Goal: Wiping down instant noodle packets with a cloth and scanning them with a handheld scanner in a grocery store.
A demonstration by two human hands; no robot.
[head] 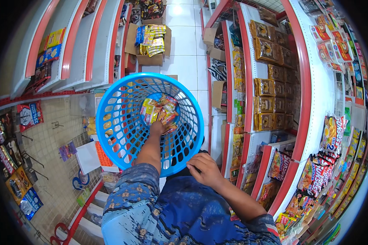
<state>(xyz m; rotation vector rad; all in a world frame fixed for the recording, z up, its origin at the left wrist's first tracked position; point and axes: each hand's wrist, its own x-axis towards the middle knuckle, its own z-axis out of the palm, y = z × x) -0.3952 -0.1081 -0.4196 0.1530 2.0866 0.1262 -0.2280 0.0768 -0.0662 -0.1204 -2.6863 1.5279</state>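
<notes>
A blue plastic laundry basket [105,150] with slotted walls stands in front of my body, its wide mouth facing up. At its bottom lies a pile of colourful snack or noodle packets [150,109]. My left arm reaches down inside, and my left hand [157,128] is at the near edge of that pile. Its fingers are hidden, so whether it grips a packet cannot be seen. My right hand [204,167] is at the basket's near right rim, fingers loosely bent and thumb apart, with nothing visible between them.
Grey-white shelves with red edges [90,39] line the left side. On the right, shelving holds stacked brown packets [265,88] and large noodle packs [317,174]. A cardboard box of yellow packets [150,58] sits on the white tiled floor [180,39] ahead.
</notes>
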